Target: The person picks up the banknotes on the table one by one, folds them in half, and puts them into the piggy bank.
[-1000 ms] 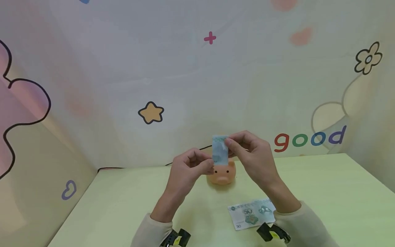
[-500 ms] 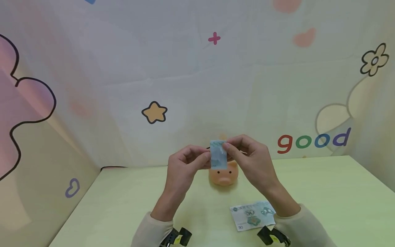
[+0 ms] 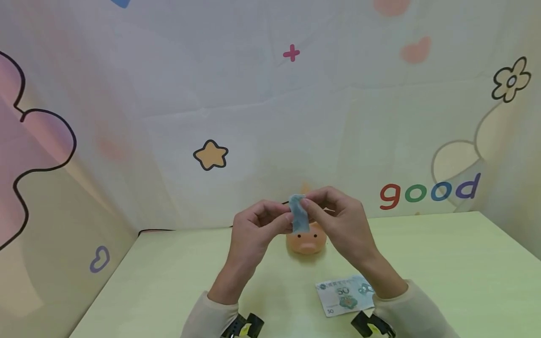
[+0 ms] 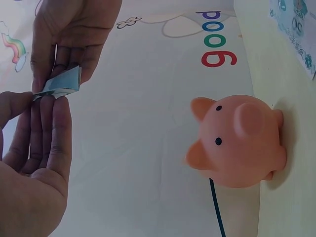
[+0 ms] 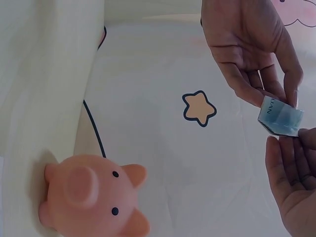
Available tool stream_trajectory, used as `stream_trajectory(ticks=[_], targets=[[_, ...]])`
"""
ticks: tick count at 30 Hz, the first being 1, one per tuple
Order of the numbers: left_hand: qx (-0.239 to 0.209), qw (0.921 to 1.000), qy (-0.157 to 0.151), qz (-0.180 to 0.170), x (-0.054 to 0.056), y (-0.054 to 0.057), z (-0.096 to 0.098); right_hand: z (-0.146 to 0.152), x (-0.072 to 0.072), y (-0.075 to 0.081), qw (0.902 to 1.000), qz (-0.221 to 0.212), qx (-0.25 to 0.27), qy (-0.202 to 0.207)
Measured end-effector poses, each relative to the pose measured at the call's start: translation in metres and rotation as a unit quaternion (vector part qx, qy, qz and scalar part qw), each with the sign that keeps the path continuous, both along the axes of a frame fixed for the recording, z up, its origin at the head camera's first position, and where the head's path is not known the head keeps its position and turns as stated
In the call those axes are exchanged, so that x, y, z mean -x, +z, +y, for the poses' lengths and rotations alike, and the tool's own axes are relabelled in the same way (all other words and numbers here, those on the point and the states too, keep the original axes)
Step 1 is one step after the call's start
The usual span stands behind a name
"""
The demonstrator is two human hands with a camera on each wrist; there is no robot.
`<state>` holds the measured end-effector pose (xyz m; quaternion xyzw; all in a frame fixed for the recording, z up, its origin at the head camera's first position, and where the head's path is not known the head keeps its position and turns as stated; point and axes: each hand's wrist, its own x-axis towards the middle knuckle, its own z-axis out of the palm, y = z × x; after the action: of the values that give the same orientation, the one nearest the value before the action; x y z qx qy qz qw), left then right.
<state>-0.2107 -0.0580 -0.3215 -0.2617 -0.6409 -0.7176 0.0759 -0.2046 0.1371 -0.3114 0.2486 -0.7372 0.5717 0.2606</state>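
Observation:
Between both hands, raised above the table, is a small folded blue-green banknote [image 3: 300, 217]. My left hand [image 3: 262, 227] pinches its left edge with thumb and fingers. On the other side my right hand [image 3: 340, 218] pinches the upper right part. In the left wrist view the folded banknote [image 4: 63, 83] shows stacked layers at its edge; in the right wrist view the banknote [image 5: 280, 116] bends, with printed letters on it. Behind the hands, an orange piggy bank [image 3: 306, 241] stands on the table, its top partly hidden by the banknote in the head view.
A flat 50 banknote [image 3: 344, 296] lies on the pale green table [image 3: 177, 277] near my right forearm, which covers its right end. A dark cable [image 4: 216, 205] runs behind the piggy bank. A printed backdrop [image 3: 253, 117] rises at the table's back edge.
The held banknote has gone from a flat upright rectangle to a narrower, curved shape as the fingers bend it. Both hands have sunk slightly. The piggy bank and flat banknote stay put.

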Motion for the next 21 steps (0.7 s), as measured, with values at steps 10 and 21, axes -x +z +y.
stream_trajectory(ticks=[10, 21], targets=[[0.007, 0.9999, -0.006, 0.007, 0.0000, -0.0007, 0.0030, -0.0024, -0.0038, 0.0019, 0.9998, -0.013, -0.014, 0.002], [0.034, 0.9975, 0.061, 0.011, -0.0011, -0.0008, 0.0032, -0.0031, -0.0053, 0.0039, 0.9978, -0.051, -0.007, 0.042]])
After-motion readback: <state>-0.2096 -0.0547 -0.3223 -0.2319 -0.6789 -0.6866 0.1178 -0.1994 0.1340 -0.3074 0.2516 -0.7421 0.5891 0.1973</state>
